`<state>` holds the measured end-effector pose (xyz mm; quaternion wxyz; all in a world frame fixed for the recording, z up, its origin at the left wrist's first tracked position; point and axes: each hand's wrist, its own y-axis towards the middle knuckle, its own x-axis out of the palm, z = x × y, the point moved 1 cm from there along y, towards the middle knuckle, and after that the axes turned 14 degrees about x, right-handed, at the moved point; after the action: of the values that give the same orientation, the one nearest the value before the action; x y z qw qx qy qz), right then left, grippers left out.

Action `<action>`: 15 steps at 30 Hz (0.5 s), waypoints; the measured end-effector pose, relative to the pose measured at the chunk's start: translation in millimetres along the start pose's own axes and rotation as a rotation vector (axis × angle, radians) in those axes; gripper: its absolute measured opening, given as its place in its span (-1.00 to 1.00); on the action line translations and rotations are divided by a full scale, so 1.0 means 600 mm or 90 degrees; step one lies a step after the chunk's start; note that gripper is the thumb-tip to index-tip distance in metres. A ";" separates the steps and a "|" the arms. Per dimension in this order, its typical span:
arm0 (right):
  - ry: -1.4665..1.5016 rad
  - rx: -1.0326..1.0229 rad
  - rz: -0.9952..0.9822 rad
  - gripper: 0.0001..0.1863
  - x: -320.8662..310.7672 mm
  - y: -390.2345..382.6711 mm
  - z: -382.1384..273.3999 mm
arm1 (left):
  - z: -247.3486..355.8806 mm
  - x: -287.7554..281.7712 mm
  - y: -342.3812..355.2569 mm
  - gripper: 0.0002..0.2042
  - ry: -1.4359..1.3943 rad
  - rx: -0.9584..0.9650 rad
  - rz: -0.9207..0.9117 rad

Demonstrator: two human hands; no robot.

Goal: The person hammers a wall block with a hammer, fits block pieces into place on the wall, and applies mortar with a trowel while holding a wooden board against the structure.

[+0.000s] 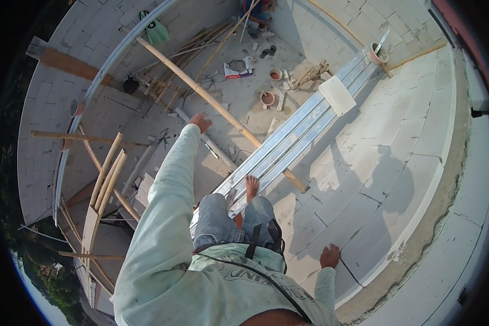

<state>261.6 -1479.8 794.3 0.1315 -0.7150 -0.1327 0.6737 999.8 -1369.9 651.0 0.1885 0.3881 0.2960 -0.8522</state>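
Observation:
My left hand (201,121) is stretched out in the air over the room, fingers apart, holding nothing. Far beneath it a grey pipe or beam (214,144) lies across the floor. Close to the block wall (372,244) on my right is my right hand (330,255), its fingers spread towards the pale blocks with nothing in them. I cannot tell whether it touches the wall. My bare foot (251,186) stands on the silvery metal planks (288,144), which form a raised walkway along the wall.
A bamboo pole (201,92) crosses beneath the planks. On them, farther along, lie a pale board (337,95) and a bucket (376,53) with a tool. Bamboo scaffolding (106,179) stands left. Below are buckets (267,98), a bag (238,68) and another person (259,16).

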 end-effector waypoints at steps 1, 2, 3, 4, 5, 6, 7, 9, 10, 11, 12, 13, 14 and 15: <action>-0.028 0.000 -0.033 -0.68 -0.007 0.012 -0.008 | 0.034 -0.004 0.038 -0.51 0.042 0.014 0.019; -0.060 0.011 -0.063 -0.67 -0.012 0.022 -0.012 | 0.099 -0.024 0.090 -0.52 -0.047 -0.006 -0.012; -0.060 0.009 -0.071 -0.68 -0.018 0.037 -0.022 | 0.147 -0.042 0.136 -0.51 -0.023 0.011 0.016; -0.052 -0.049 -0.078 -0.68 -0.017 0.079 -0.055 | 0.107 -0.090 0.169 -0.53 0.197 0.116 -0.040; -0.065 -0.036 -0.058 -0.68 -0.029 0.089 -0.041 | 0.205 -0.088 0.211 -0.54 0.100 0.087 -0.044; -0.079 -0.022 -0.040 -0.68 -0.042 0.097 -0.025 | 0.306 -0.089 0.244 -0.56 0.004 0.056 -0.054; -0.088 -0.038 -0.038 -0.68 -0.055 0.127 -0.043 | 0.315 -0.119 0.272 -0.51 -0.045 0.051 -0.010; -0.068 -0.085 -0.022 -0.68 -0.079 0.192 -0.095 | 0.302 -0.188 0.304 -0.56 0.247 0.155 0.046; -0.062 -0.039 0.005 -0.69 -0.100 0.189 -0.066 | 0.420 -0.170 0.317 -0.75 0.276 0.139 -0.104; -0.073 -0.017 0.010 -0.69 -0.115 0.194 -0.066 | 0.459 -0.170 0.315 -0.67 0.033 0.096 -0.029; -0.077 -0.014 0.017 -0.69 -0.124 0.210 -0.076 | 0.467 -0.175 0.319 -0.54 -0.204 0.034 0.059; -0.084 -0.005 0.012 -0.69 -0.128 0.215 -0.075 | 0.460 -0.155 0.318 -0.54 -0.207 0.032 0.047; -0.088 -0.005 0.010 -0.69 -0.126 0.224 -0.081 | 0.452 -0.133 0.323 -0.59 0.284 0.270 -0.104; -0.094 -0.005 0.007 -0.69 -0.125 0.233 -0.083 | 0.430 -0.101 0.328 -0.63 0.780 0.498 -0.248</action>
<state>308.9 -1638.0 815.6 0.1145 -0.6644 -0.1407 0.7250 1004.5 -1680.8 762.5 -0.3154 0.7722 0.0871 -0.5447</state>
